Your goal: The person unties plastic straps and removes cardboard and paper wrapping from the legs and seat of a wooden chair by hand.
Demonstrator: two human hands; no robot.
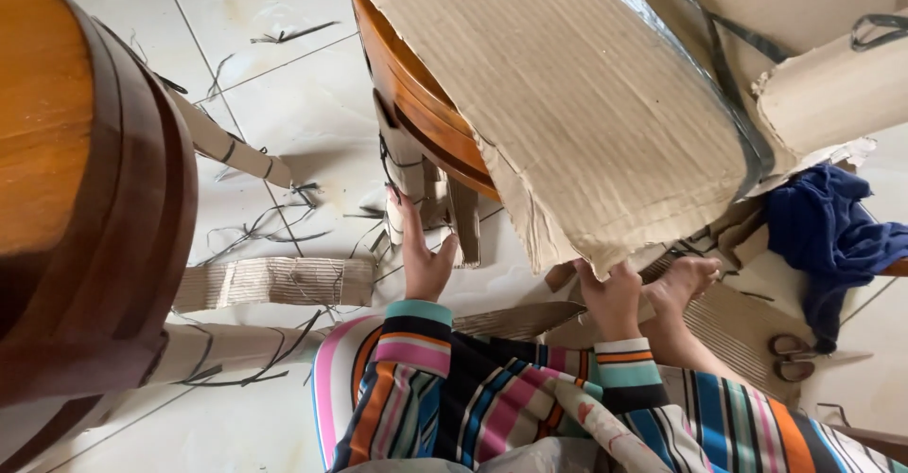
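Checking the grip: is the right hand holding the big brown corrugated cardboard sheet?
Yes, the right hand grips the lower edge of the brown corrugated cardboard sheet.

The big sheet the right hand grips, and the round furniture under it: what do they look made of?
Sheet: brown corrugated cardboard, matte, with ribbed lines and a torn edge. Furniture: apparently varnished wood, with an orange-brown glossy rim. Right hand grips the sheet's lower edge.

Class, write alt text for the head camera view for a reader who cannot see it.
A person in striped sleeves grips the torn lower edge of a large cardboard sheet with the right hand, while the left hand reaches toward cardboard-wrapped wooden furniture. Cardboard scraps and cut black straps litter the tiled floor.
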